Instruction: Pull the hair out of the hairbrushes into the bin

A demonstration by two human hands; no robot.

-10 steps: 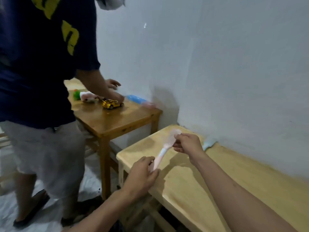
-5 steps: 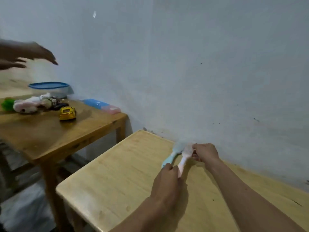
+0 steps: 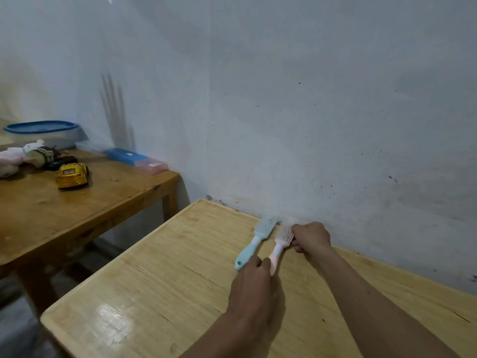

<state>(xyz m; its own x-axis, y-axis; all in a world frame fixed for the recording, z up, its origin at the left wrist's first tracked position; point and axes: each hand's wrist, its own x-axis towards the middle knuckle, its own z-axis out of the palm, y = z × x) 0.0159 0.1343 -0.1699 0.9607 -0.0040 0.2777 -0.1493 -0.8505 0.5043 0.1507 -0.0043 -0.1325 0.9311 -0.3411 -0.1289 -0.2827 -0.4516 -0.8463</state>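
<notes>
A pale pink hairbrush lies close to the wall on the light wooden table. My left hand grips its handle. My right hand has curled fingers at the bristle head, pinching at the bristles. I cannot make out any hair there. A light blue hairbrush lies flat just left of the pink one, bristles up and untouched. No bin is in view.
A darker wooden table stands to the left with a yellow toy car, soft toys, a blue-lidded container and a blue and pink case. A white wall runs directly behind the brushes.
The view has swung right, so the other person is out of frame. The pink brush came down from the air to the table beside the blue brush, both hands still on it.
</notes>
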